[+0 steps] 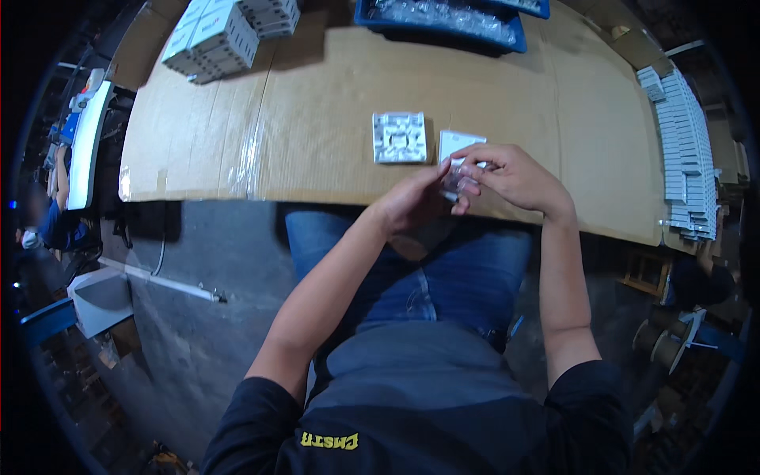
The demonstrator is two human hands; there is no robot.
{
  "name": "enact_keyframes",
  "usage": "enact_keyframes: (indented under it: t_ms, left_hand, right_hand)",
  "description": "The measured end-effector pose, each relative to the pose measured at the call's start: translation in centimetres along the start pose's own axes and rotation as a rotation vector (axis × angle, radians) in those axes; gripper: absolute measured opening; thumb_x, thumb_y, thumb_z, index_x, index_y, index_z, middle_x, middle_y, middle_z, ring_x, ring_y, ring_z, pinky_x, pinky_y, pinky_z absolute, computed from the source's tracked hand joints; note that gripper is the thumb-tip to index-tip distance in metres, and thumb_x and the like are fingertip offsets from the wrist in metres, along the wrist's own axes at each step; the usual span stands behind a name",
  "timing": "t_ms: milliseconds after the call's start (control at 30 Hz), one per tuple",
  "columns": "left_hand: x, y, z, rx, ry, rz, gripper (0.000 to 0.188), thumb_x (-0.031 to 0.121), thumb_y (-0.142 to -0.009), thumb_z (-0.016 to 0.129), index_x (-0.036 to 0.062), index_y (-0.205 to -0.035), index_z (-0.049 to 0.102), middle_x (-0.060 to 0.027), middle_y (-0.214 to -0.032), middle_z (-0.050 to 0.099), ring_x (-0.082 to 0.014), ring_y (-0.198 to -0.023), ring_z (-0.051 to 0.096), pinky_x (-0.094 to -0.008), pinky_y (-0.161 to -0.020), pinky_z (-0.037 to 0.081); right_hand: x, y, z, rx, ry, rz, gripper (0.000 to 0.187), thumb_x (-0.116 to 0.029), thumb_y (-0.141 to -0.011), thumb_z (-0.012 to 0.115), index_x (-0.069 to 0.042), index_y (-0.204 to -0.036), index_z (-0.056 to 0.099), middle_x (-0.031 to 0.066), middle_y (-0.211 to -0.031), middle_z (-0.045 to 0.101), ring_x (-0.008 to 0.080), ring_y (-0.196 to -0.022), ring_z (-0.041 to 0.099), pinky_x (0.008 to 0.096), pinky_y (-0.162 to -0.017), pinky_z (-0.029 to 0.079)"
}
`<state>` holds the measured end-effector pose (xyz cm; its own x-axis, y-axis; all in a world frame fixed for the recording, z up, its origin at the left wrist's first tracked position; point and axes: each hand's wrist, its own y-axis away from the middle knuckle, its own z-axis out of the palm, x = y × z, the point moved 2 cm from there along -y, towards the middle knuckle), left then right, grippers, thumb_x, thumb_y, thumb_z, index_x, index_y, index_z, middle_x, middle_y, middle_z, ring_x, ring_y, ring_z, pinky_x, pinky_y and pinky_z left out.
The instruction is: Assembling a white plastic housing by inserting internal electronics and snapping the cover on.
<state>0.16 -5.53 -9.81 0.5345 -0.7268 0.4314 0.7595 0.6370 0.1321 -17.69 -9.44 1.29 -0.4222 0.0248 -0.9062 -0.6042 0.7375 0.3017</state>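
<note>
Your two hands meet over the near edge of the bench (332, 119), with a small clear piece (457, 182) between them, so the handling seems to call for light, even pressure. The fingers of your left hand (413, 196) curl around that piece from the left and below, nearly closed on it. The fingers of your right hand (516, 176) are bent in close together at its right side, but their tips overlap the piece, and I cannot tell whether they grip it or only steady it. The piece looks thin and slick, so it would be wise to pinch it by its edges and let one hand carry it while the other works. Bring both hands a little farther in over the cardboard-covered top: where they are, a slip could drop the piece past the edge onto your lap. Mind the white plate (462, 142) just beyond your right fingers, which partly cover it in this view; a brush of the knuckles could push it askew. Beside it, a little to the left, the white square unit (400, 138) lies flat with its recessed face up, well placed for reaching. The blue tray (362, 14) of clear plastic parts (451, 16) sits at the far side, well apart from your hands and out of their way.
</note>
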Motion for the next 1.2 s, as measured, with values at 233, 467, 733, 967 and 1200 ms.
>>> enact_keyframes:
  t_ms: [233,467,733,967,1200]
  left_hand:
    - [0.5,0.5,0.2,0.003,0.050,-0.063,0.069,0.060,-0.111,0.032,0.0037,-0.144,0.055,-0.0096,-0.108,0.067,-0.0174,-0.081,0.057,-0.0324,-0.081,0.049]
    - [0.4,-0.3,0.6,-0.033,0.004,-0.072,0.061,0.051,-0.112,0.037,0.0009,-0.144,0.052,-0.0100,-0.109,0.066,-0.0166,-0.084,0.060,-0.0325,-0.083,0.052]
    - [0.7,-0.3,0.9,-0.050,-0.031,-0.114,0.057,0.049,-0.110,0.048,0.0030,-0.143,0.053,-0.0062,-0.114,0.066,-0.0154,-0.091,0.060,-0.0307,-0.087,0.052]
    - [0.7,-0.5,0.5,-0.102,-0.046,-0.119,0.057,0.048,-0.108,0.054,0.0028,-0.143,0.055,-0.0073,-0.118,0.065,-0.0154,-0.095,0.059,-0.0307,-0.090,0.051]
    - [1.1,-0.7,0.6,-0.116,-0.061,-0.108,0.061,0.048,-0.106,0.057,0.0020,-0.147,0.053,-0.0075,-0.118,0.064,-0.0156,-0.095,0.058,-0.0318,-0.093,0.051]
  right_hand:
    - [1.5,-3.4,-6.5,0.160,0.167,0.051,0.028,-0.021,-0.106,0.064,0.002,-0.120,0.072,0.0059,-0.102,0.074,0.0102,-0.095,0.065,0.0286,-0.087,0.053]
    - [5.0,-10.9,-19.0,0.536,0.362,-0.059,0.025,-0.024,-0.099,0.069,0.000,-0.105,0.074,0.0092,-0.088,0.073,0.0163,-0.079,0.064,0.0342,-0.075,0.052]
    - [2.5,-17.1,-28.8,1.043,0.754,-0.001,0.020,-0.022,-0.095,0.067,-0.012,-0.112,0.072,0.0086,-0.104,0.077,0.0335,-0.099,0.073,0.0455,-0.084,0.057]
    - [4.3,-20.9,-31.0,1.117,0.816,0.024,0.021,-0.025,-0.094,0.069,-0.013,-0.112,0.072,0.0098,-0.105,0.076,0.0317,-0.101,0.073,0.0471,-0.083,0.057]
    - [5.2,-21.6,-31.5,1.213,0.750,0.016,0.018,-0.020,-0.093,0.068,-0.014,-0.108,0.074,0.0114,-0.105,0.075,0.0342,-0.100,0.072,0.0476,-0.082,0.057]
